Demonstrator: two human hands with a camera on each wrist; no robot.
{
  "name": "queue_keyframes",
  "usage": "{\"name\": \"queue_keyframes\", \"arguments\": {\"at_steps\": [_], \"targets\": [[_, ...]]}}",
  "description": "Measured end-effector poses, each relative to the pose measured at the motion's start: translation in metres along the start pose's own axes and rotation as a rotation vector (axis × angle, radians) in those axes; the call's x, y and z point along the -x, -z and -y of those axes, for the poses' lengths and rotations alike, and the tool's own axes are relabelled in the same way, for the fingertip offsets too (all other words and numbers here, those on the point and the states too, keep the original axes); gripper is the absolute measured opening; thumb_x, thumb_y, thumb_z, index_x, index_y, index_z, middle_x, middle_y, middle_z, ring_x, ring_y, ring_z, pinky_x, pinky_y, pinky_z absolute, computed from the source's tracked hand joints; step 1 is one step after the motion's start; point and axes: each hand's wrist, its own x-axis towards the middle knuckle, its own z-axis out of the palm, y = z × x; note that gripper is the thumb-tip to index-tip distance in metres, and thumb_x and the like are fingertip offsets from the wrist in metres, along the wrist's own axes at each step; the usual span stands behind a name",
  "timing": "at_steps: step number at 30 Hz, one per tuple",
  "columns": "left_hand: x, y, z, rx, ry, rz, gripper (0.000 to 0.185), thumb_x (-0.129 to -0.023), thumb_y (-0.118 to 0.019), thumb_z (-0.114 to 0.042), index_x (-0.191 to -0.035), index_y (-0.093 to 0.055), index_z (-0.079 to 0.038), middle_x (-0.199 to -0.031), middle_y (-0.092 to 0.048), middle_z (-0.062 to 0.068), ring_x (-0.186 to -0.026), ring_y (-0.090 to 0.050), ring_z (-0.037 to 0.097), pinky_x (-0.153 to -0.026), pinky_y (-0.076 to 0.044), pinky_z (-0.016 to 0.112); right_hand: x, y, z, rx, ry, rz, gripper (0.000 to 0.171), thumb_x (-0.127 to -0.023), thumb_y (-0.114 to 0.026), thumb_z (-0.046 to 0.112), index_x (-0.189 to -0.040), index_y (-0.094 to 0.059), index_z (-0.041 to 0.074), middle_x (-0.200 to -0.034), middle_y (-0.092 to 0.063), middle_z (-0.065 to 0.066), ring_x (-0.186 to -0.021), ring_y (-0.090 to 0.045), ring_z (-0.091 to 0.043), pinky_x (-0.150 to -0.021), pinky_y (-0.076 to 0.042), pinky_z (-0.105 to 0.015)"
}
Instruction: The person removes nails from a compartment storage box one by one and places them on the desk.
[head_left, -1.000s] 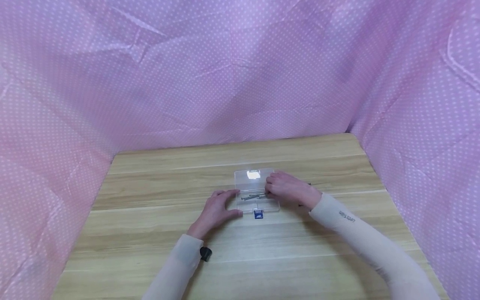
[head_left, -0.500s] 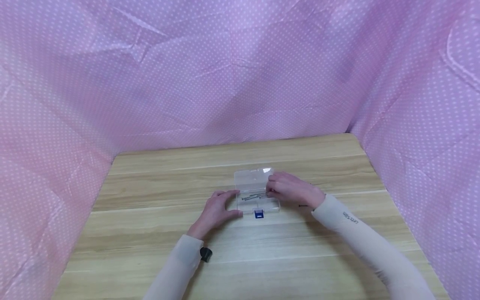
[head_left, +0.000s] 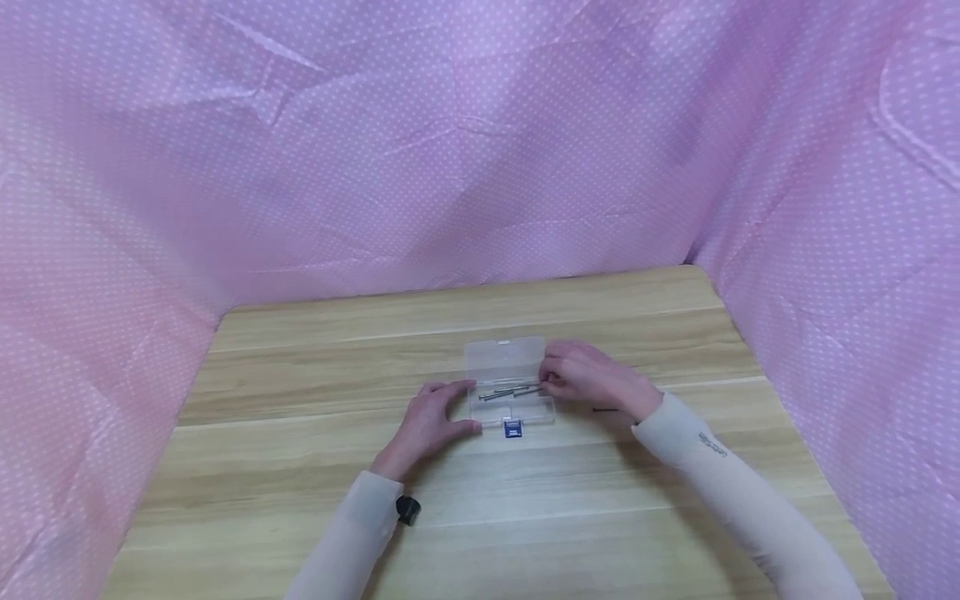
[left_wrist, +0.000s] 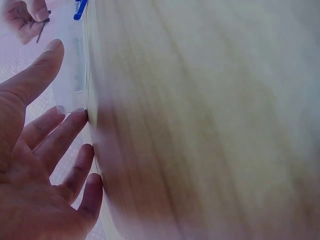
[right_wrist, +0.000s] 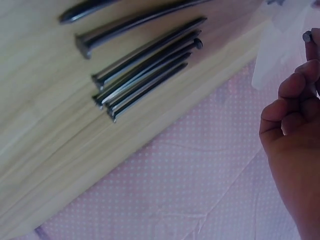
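A clear plastic box (head_left: 532, 410) with its lid (head_left: 504, 360) laid back and a blue latch (head_left: 513, 429) stands mid-table. Several steel nails (head_left: 498, 393) lie in its rear part. My left hand (head_left: 431, 421) spans the box's left end, fingers spread and fairly straight, thumb at the front corner; in the left wrist view, fingertips (left_wrist: 79, 112) touch the box's end. At the right end, my right hand (head_left: 588, 372) pinches a nail (left_wrist: 44, 29) between thumb and finger; its head shows in the right wrist view.
On the wooden table (head_left: 300, 467), several more nails (right_wrist: 145, 70) lie beside the right hand, mostly side by side; one nail (head_left: 603, 409) shows under the right wrist in the head view. Pink dotted cloth (head_left: 337, 167) surrounds the table's back and sides.
My right hand has shifted slightly to the right relative to the box. The left hand stays at the box's left end. The head view has shifted slightly.
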Motion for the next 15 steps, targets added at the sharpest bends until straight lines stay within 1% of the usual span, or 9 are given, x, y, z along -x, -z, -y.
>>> {"name": "queue_keyframes", "arguments": {"at_steps": [6, 9, 12, 15], "targets": [[-0.001, 0.000, 0.001, -0.006, 0.012, 0.004, 0.078, -0.081, -0.088, -0.042, -0.150, -0.056, -0.026, -0.146, -0.056, 0.011, -0.137, -0.045, 0.035, -0.113, -0.039, 0.058, 0.011, 0.008, 0.000, 0.016, -0.025, -0.049, 0.006, -0.087, -0.079, 0.013, -0.090, -0.075, 0.011, -0.084, -0.058, 0.004, -0.078, -0.054, -0.014, -0.074, -0.052, -0.032], [-0.002, 0.001, 0.000, -0.009, 0.009, 0.002, 0.078, -0.081, -0.088, -0.042, -0.150, -0.056, -0.026, -0.146, -0.056, 0.012, -0.137, -0.045, 0.035, -0.113, -0.038, 0.058, 0.017, 0.011, -0.001, 0.030, -0.040, -0.068, 0.006, -0.086, -0.079, 0.013, -0.089, -0.074, 0.011, -0.084, -0.057, 0.004, -0.079, -0.054, -0.014, -0.074, -0.052, -0.034], [-0.002, 0.001, 0.000, -0.011, 0.004, 0.008, 0.078, -0.082, -0.088, -0.043, -0.151, -0.055, -0.026, -0.147, -0.056, 0.010, -0.138, -0.044, 0.035, -0.114, -0.037, 0.058, 0.023, 0.013, -0.001, 0.032, -0.064, -0.088, 0.008, -0.084, -0.079, 0.012, -0.088, -0.073, 0.011, -0.082, -0.055, 0.005, -0.077, -0.052, -0.014, -0.072, -0.050, -0.033], [-0.002, 0.000, 0.001, -0.012, -0.006, 0.012, 0.078, -0.082, -0.087, -0.043, -0.151, -0.055, -0.024, -0.147, -0.057, 0.009, -0.138, -0.044, 0.035, -0.114, -0.037, 0.058, 0.030, 0.013, -0.001, 0.025, -0.092, -0.102, 0.008, -0.082, -0.078, 0.010, -0.088, -0.073, 0.009, -0.082, -0.057, 0.004, -0.077, -0.053, -0.014, -0.072, -0.051, -0.033]]}}
